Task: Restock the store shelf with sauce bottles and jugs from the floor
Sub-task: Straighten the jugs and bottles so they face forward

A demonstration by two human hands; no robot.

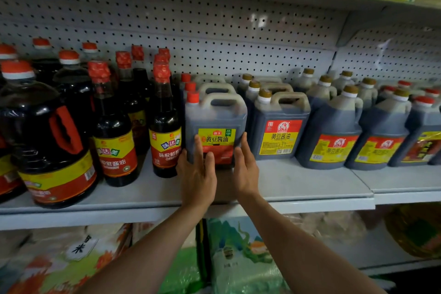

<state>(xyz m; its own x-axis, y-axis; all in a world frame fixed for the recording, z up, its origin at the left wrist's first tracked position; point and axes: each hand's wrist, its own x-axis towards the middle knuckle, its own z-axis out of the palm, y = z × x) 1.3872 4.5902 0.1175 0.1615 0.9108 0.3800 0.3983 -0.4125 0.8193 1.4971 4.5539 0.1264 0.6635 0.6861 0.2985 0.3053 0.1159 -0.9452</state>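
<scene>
Both hands, the left hand (196, 174) and right hand (245, 169), press straight, slightly spread fingers against the upright soy sauce jug (216, 126), seemingly pushing it back from the shelf (310, 186) front edge.

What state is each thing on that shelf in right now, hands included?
Red-capped jug: upright on the shelf, capped, full of dark sauce.
Left hand: fingers straight, pressing the jug's front.
Right hand: fingers straight, against the jug's right edge.
Gold-capped jugs: upright, capped, in rows.
Tall bottles: upright, red seals on.
Large round bottles: upright, capped.
</scene>
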